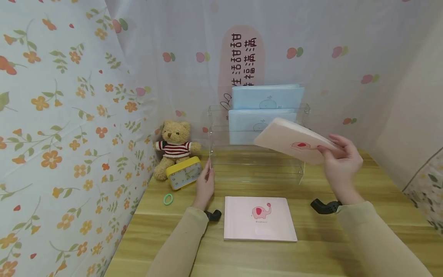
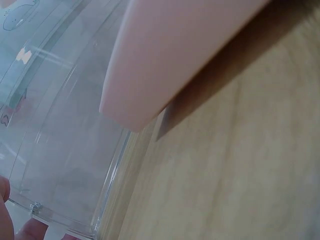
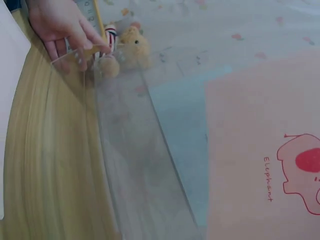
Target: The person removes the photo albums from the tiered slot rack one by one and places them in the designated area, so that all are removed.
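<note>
My right hand [image 1: 342,159] pinches the right end of a pink book [image 1: 294,144] with an elephant on its cover, holding it tilted in the air before a clear tiered rack [image 1: 256,175]. In the right wrist view the word "Elephant" shows on that cover. At the rack's left side, my left hand [image 1: 205,186] grips the edge, thumb and fingertips on either side of the clear panel. Two light blue books with whale drawings, an upper one [image 1: 249,98] and a lower one [image 1: 238,129], stand in the upper tiers. Another pink elephant book [image 1: 260,229] lies flat on the table in front.
Left of the rack sit a teddy bear [image 1: 174,136] in a striped sweater and a yellow alarm clock [image 1: 185,175], close by my left hand. A green ring [image 1: 168,199] lies on the wooden table [image 1: 155,238]. Patterned curtains [image 1: 62,115] hang left and behind.
</note>
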{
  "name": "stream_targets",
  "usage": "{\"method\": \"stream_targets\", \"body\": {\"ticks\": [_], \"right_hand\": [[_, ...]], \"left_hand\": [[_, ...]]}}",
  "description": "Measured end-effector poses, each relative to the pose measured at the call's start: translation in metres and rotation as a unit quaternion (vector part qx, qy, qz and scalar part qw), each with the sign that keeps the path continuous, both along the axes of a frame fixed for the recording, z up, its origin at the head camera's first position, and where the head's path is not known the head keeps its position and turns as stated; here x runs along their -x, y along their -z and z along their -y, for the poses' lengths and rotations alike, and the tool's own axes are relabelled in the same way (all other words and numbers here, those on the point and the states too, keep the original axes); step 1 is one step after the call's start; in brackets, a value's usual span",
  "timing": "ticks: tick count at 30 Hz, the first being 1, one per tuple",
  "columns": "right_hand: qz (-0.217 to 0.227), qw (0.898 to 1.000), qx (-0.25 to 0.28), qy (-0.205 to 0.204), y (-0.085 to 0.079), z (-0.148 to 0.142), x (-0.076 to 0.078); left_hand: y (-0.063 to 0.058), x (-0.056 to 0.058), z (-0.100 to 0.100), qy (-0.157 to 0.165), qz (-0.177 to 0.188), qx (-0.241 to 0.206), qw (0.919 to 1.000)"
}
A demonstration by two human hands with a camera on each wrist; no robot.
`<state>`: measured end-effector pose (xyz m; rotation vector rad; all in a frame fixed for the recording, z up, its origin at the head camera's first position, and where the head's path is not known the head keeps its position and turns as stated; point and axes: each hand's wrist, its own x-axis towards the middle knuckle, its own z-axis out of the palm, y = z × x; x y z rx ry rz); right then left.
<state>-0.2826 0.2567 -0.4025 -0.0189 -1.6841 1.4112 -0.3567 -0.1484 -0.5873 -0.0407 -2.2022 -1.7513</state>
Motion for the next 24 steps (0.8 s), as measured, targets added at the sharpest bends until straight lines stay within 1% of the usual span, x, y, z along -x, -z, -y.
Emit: {"method": "stream_targets", "body": {"ticks": [2,5,7,9,11,15,17,18,20,21,24], "right_hand": [[0.002,1.0,0.02,-0.001,0.005,-0.007,-0.005],[0.01,0.998,0.062,-0.003,0.013,-0.016,-0.012],[-0.001,0.994,0.106,-0.007,0.019,-0.021,-0.017],[-0.019,0.989,0.145,0.003,0.024,-0.027,-0.021],[-0.041,0.98,0.194,0.012,0.028,-0.032,-0.025],[-0.073,0.957,0.279,0.046,0.033,-0.041,-0.035],[-0.081,0.947,0.305,0.061,0.035,-0.045,-0.04],[-0.083,0.944,0.312,0.067,0.036,-0.048,-0.043],[-0.082,0.938,0.33,0.065,0.038,-0.052,-0.047],[-0.075,0.936,0.337,0.063,0.038,-0.054,-0.048],[-0.056,0.925,0.371,0.06,0.041,-0.06,-0.053]], "left_hand": [[0.0,0.0,0.001,-0.002,0.012,-0.005,0.9999],[-0.009,-0.005,0.0,-0.003,0.017,-0.011,0.9998],[-0.016,-0.011,-0.002,-0.002,0.019,-0.006,0.9998],[-0.023,-0.017,-0.004,0.001,0.015,-0.002,0.9999],[-0.026,-0.019,-0.005,0.001,0.008,0.005,1.0],[-0.024,-0.017,-0.005,-0.007,0.0,0.021,0.9998],[-0.024,-0.017,-0.005,-0.005,0.0,0.022,0.9997],[-0.025,-0.017,-0.006,-0.003,0.001,0.022,0.9998],[-0.026,-0.019,-0.007,0.004,0.002,0.017,0.9998],[-0.027,-0.02,-0.007,0.005,0.004,0.015,0.9999],[-0.028,-0.021,-0.008,0.0,0.01,0.018,0.9998]]}}
